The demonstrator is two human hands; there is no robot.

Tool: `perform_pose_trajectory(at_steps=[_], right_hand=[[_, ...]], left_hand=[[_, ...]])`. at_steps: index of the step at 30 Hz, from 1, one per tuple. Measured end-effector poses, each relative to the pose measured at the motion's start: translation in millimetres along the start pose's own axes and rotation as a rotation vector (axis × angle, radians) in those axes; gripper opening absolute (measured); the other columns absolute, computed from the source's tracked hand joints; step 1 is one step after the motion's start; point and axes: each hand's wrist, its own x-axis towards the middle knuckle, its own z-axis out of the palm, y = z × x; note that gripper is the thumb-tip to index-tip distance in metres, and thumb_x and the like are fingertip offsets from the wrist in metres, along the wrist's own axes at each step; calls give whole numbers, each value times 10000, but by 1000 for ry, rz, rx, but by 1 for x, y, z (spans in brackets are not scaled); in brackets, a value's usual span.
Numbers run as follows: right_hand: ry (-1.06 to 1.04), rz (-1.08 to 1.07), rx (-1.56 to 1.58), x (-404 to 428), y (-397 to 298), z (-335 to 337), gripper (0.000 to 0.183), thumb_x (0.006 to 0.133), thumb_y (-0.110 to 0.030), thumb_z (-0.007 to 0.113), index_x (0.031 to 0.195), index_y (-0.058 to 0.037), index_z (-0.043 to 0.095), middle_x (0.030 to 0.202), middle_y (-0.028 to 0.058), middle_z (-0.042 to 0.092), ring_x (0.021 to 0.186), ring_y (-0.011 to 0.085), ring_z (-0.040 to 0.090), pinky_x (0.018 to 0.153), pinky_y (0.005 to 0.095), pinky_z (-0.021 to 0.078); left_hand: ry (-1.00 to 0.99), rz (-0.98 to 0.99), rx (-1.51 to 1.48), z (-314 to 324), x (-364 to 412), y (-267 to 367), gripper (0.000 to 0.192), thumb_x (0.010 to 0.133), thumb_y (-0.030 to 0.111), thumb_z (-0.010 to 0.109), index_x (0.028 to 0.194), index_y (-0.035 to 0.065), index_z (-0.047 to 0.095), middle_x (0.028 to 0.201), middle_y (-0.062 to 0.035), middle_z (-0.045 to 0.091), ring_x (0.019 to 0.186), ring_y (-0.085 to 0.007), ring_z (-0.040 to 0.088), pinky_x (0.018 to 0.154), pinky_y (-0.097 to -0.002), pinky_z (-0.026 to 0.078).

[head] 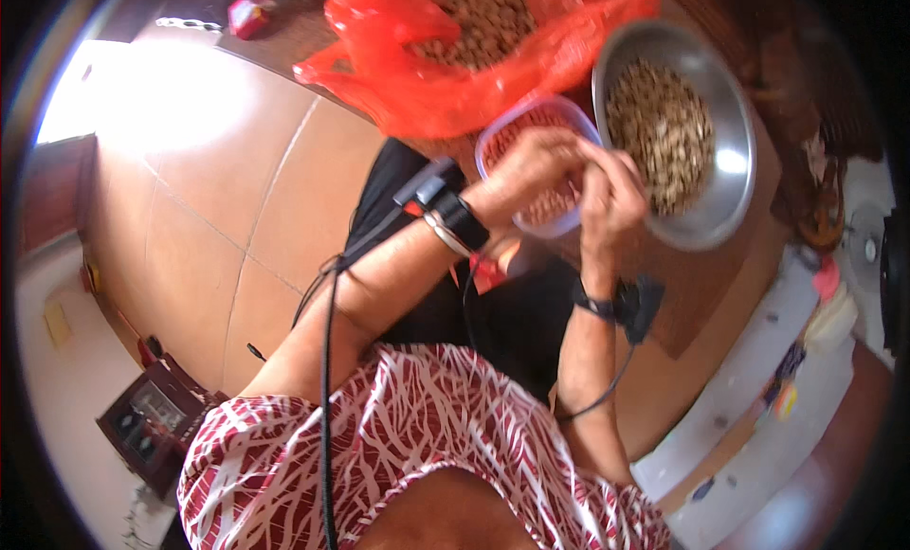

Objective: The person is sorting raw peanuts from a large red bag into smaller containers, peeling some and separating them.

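Observation:
My left hand and my right hand meet at the fingertips over a clear plastic tub. Red-skinned peanut kernels lie in the tub. The fingers of both hands are bent and pressed close together; whether anything sits between them is hidden. Just right of my right hand, a steel basin holds tan peanut shells. Beyond the tub, a red plastic bag lies spread open around a heap of brown peanuts in their shells.
The basin and bag rest on a brown wooden surface. A black cable runs down past my left arm, and straps with devices circle both wrists. Tiled floor stretches left. At right stands a pale ledge with small items.

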Motion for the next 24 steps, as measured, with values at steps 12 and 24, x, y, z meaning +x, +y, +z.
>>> perform_pose_trajectory(at_steps=[12,24], right_hand=[[-8,372,-651,64,72,-78,226,841,-183,504,977,-54,631,790,75,635,661,184,589,606,284,467],[-386,-156,-435,103,12,142,225,767,-218,504,905,-82,616,819,125,640,714,307,613,615,402,481]], left_hand=[[349,263,1240,-67,22,29,328,809,122,499,1127,44,512,965,-159,555,916,-304,533,767,-411,432],[197,188,1355,-75,-5,4,228,676,121,551,874,7,563,884,-144,562,918,-303,531,801,-415,393]])
